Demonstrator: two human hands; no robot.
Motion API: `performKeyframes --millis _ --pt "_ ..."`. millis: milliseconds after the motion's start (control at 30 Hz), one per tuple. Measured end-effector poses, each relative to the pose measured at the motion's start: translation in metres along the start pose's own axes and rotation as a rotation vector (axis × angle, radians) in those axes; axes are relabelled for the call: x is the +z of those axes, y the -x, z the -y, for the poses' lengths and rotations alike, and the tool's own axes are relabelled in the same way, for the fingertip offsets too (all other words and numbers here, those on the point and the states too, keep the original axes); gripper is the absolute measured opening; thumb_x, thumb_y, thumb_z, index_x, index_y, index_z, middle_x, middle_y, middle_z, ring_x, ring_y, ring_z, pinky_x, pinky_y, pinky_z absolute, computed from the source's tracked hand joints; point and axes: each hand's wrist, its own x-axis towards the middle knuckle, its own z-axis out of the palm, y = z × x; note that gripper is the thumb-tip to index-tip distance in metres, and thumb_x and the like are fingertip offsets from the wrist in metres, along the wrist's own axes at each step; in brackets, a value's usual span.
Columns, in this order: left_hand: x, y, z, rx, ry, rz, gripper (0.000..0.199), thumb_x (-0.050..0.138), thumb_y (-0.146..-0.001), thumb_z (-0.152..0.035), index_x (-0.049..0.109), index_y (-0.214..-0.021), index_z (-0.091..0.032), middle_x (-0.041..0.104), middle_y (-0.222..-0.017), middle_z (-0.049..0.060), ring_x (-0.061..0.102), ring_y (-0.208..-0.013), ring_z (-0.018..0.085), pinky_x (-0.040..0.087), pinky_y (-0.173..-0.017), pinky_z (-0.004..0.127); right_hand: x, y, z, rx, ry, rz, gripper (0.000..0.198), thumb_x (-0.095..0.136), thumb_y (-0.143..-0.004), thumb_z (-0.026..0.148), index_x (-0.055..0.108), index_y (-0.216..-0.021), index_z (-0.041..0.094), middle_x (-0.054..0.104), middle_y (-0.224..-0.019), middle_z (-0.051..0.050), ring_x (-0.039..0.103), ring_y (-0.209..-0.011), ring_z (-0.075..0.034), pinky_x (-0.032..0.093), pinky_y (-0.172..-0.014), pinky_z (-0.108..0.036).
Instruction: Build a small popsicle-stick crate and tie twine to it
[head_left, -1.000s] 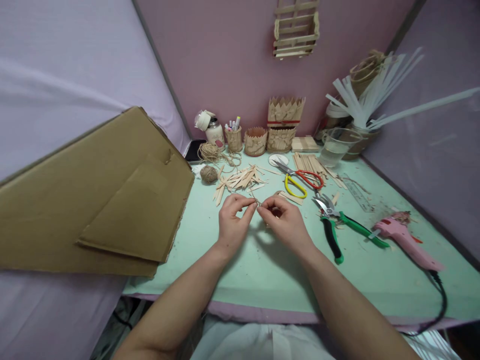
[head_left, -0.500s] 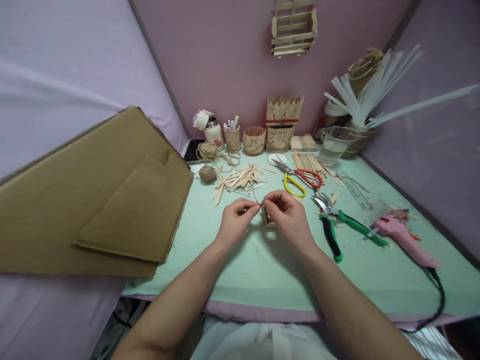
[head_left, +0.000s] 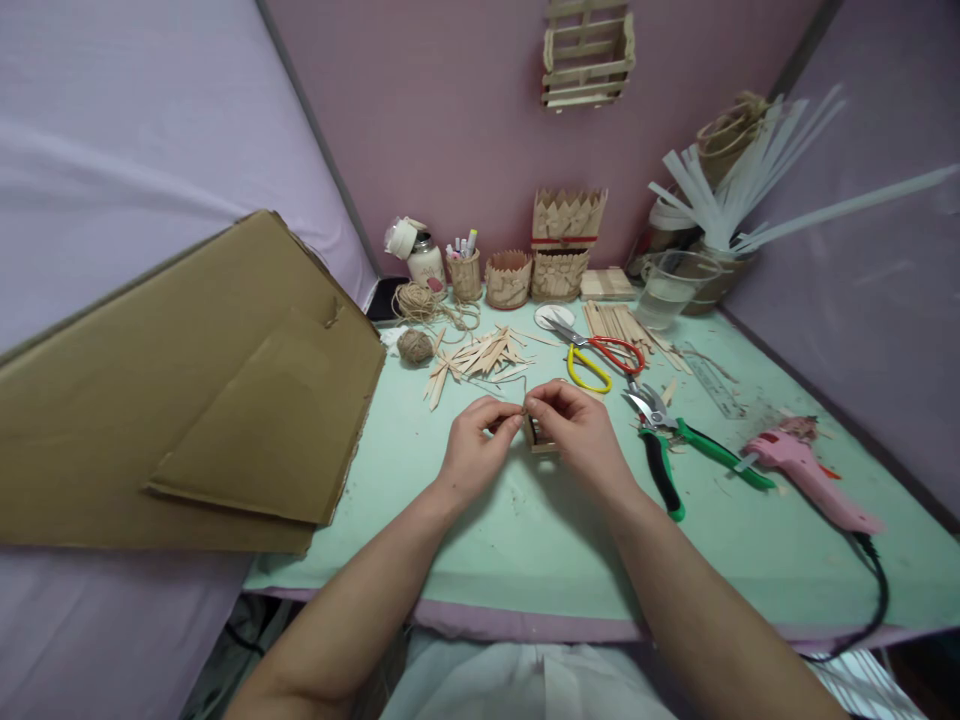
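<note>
Both my hands meet over the middle of the table. My left hand is closed in a pinch on a thin strand of twine, whose loose end stands up above the fingertips. My right hand is closed too, its thumb and fingers around a small wooden stick frame at the same spot. The right fingers hide much of the frame; its lower bar and left side show. The fingertips of both hands almost touch at the frame's top left corner.
Cut stick pieces, a twine ball and scissors lie beyond my hands. Pruning shears and a pink glue gun are at right. Cardboard sheets lean at left; stick-covered pots stand behind.
The twine's loose end has shifted right and now stands more upright. My left fingers have moved slightly right. The frame has stayed nearly in place.
</note>
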Motion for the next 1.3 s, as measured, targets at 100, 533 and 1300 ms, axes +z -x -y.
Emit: performKeyframes --millis 100,533,1300 --pt "-0.0006 -0.0004 -0.0012 0.015 0.004 0.020 0.012 0.063 -0.083 -0.024 0.073 -0.079 -0.019 0.064 -0.074 0.002 0.057 -0.071 0.015 0.045 -0.066 0.026 0.0001 -0.0002 -0.0013 0.023 -0.028 0.007 0.019 0.070 -0.074 0.039 0.064 -0.075 0.021 0.058 -0.069 0.002 0.048 -0.060 -0.012 0.039 -0.054 -0.026" --pt "0.0020 -0.0007 0.0005 -0.175 0.117 -0.008 0.014 0.069 -0.078 -0.031 0.074 -0.078 -0.017 0.069 -0.080 0.004 0.062 -0.077 0.016 0.047 -0.067 0.026 0.0053 0.0027 -0.0033 -0.004 -0.084 -0.090 0.026 0.074 -0.071 0.034 0.057 -0.089 0.023 0.066 -0.078 0.000 0.061 -0.072 -0.016 0.048 -0.065 -0.029" --pt "0.0005 -0.0013 0.0023 -0.005 0.061 -0.188 0.010 0.065 -0.082 -0.019 0.069 -0.073 -0.017 0.063 -0.075 0.002 0.058 -0.074 0.014 0.045 -0.067 0.025 0.0088 0.0097 -0.0043 -0.392 0.322 -0.110 0.007 0.062 -0.084 0.024 0.067 -0.082 0.022 0.054 -0.085 -0.001 0.047 -0.061 -0.011 0.043 -0.060 -0.029"
